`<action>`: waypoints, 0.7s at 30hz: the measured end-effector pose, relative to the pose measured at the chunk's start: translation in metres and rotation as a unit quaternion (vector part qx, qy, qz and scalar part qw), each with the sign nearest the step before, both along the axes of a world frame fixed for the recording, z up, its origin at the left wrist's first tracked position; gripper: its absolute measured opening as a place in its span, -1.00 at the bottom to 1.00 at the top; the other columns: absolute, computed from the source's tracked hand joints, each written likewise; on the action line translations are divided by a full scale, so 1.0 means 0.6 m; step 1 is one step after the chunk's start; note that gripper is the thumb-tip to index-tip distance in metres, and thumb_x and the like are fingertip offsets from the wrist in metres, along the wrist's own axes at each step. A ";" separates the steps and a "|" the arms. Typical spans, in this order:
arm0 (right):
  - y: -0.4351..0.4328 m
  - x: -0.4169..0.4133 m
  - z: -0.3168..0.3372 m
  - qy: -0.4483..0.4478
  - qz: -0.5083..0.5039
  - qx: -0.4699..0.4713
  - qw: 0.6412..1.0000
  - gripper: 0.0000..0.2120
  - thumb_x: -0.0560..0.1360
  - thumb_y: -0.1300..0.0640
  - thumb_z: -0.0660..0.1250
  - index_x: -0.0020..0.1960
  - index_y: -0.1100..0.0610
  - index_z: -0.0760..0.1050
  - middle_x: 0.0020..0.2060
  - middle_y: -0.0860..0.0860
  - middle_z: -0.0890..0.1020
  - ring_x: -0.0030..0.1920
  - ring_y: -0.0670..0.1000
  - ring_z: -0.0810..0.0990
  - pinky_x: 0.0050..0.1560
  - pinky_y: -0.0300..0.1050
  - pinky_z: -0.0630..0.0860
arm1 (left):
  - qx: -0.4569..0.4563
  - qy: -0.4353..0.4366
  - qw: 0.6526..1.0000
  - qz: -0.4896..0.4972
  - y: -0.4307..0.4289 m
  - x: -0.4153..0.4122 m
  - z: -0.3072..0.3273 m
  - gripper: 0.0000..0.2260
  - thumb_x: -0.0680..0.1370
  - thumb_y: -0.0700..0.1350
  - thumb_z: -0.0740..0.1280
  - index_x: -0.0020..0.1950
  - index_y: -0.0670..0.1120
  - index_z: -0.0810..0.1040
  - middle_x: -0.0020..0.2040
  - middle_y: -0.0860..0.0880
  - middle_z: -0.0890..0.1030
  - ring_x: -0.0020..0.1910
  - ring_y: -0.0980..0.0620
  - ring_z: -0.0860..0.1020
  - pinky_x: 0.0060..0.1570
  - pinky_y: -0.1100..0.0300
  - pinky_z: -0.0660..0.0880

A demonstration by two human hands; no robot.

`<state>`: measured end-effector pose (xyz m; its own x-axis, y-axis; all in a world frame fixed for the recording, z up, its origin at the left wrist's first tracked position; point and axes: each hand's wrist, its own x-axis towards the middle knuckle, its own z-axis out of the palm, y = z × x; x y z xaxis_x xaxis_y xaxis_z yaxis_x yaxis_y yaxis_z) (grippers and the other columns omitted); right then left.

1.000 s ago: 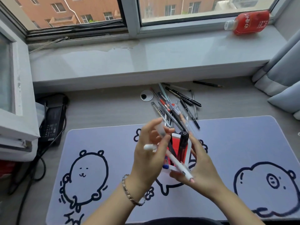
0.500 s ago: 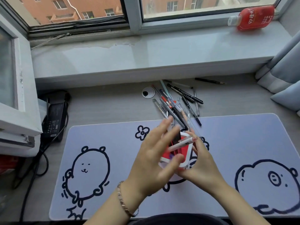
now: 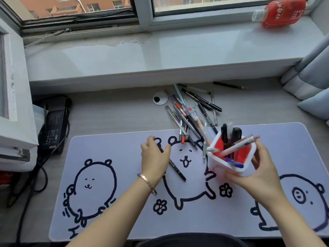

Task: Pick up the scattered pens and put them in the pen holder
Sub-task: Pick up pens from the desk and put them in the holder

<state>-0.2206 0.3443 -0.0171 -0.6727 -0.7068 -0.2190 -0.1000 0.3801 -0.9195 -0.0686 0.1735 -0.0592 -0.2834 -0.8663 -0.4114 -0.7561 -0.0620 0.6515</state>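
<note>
Fingers of the left hand (image 3: 155,157) curl down on a black pen (image 3: 175,168) lying on the mat (image 3: 110,145), though how tight the grip is stays hidden, and the right hand (image 3: 256,173) wraps around the white and red pen holder (image 3: 231,155), which looks tipped and a bit blurry. Only a few pens stand in the holder, so I think the job has just begun. Farther back, a big pile of pens (image 3: 190,114) waits on the desk, too tangled to count, and one dark pencil (image 3: 229,85) lies alone near the sill.

- A home desk is sitting under a window, brick flats showing outside.
- A cartoon desk mat (image 3: 110,220) is lying beneath the fingers (image 3: 151,143).
- Beyond them, a drink bottle (image 3: 281,12) is resting on the windowsill (image 3: 160,56), a curtain (image 3: 309,72) hanging rightward.
</note>
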 end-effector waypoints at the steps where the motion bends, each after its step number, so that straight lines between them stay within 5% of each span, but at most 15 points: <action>1: 0.002 -0.004 0.000 -0.002 -0.006 0.003 1.000 -0.22 0.16 0.35 0.57 0.17 -0.17 0.32 0.00 -0.30 0.49 -0.04 -0.50 0.46 -0.15 -0.50 0.43 | 0.030 -0.072 0.997 -0.015 -0.007 -0.002 -0.018 -0.54 0.49 -0.04 0.30 0.31 -0.17 0.25 0.26 -0.18 0.35 0.09 -0.18 0.48 -0.03 0.10 0.44; 3: 0.007 -0.006 -0.002 -0.008 -0.014 0.012 1.000 -0.18 0.15 0.34 0.58 0.25 -0.10 0.29 0.00 -0.30 0.49 -0.04 -0.51 0.45 -0.10 -0.44 0.39 | 0.023 -0.123 0.991 -0.041 -0.013 -0.009 -0.039 -0.60 0.47 -0.11 0.32 0.20 -0.24 0.28 0.14 -0.22 0.42 -0.08 -0.21 0.49 -0.21 0.12 0.40; 7: 0.012 0.003 -0.007 -0.025 -0.004 0.015 1.000 -0.20 0.14 0.31 0.59 0.18 -0.19 0.31 -0.01 -0.27 0.54 -0.03 -0.46 0.48 -0.14 -0.43 0.42 | 0.019 -0.049 0.998 -0.035 -0.031 -0.044 -0.042 -0.92 0.49 -0.22 0.21 -0.16 -0.21 0.35 -0.22 -0.14 0.48 -0.30 -0.11 0.46 -0.37 0.16 0.32; 9: 0.012 0.007 -0.011 -0.032 0.002 0.015 0.999 -0.19 0.12 0.26 0.61 0.16 -0.26 0.30 0.01 -0.29 0.55 0.00 -0.44 0.48 -0.11 -0.41 0.41 | 0.025 0.009 1.000 -0.002 -0.059 -0.072 -0.044 -0.80 0.51 -0.21 0.14 -0.32 -0.14 0.29 -0.20 -0.20 0.53 -0.27 -0.13 0.56 -0.42 0.13 0.44; 12: 0.008 0.008 -0.017 -0.037 0.018 0.021 0.999 -0.16 0.11 0.22 0.62 0.21 -0.23 0.28 0.07 -0.33 0.49 0.06 -0.45 0.45 -0.05 -0.38 0.40 | 0.037 0.051 0.997 0.054 -0.106 -0.122 -0.032 -0.84 0.57 -0.13 0.12 -0.17 -0.17 0.38 0.00 -0.24 0.54 -0.25 -0.09 0.54 -0.37 0.12 0.51; 16: -0.007 0.006 -0.017 -0.032 0.022 0.022 0.999 -0.15 0.12 0.25 0.62 0.15 -0.34 0.26 0.11 -0.38 0.44 0.05 -0.50 0.42 -0.11 -0.43 0.41 | 0.062 0.013 0.997 0.033 -0.142 -0.168 -0.019 -0.74 0.49 -0.10 0.35 -0.05 -0.17 0.29 -0.34 -0.05 0.35 -0.35 0.04 0.33 -0.27 0.08 0.44; 21: -0.014 0.005 -0.013 -0.031 0.029 0.026 0.999 -0.18 0.15 0.27 0.60 0.05 -0.40 0.23 0.08 -0.44 0.37 0.01 -0.59 0.36 -0.19 -0.52 0.41 | 0.105 -0.001 0.992 0.066 -0.130 -0.168 -0.040 -0.88 0.51 -0.26 0.23 -0.07 -0.20 0.27 -0.33 -0.07 0.33 -0.39 0.01 0.32 -0.37 0.16 0.31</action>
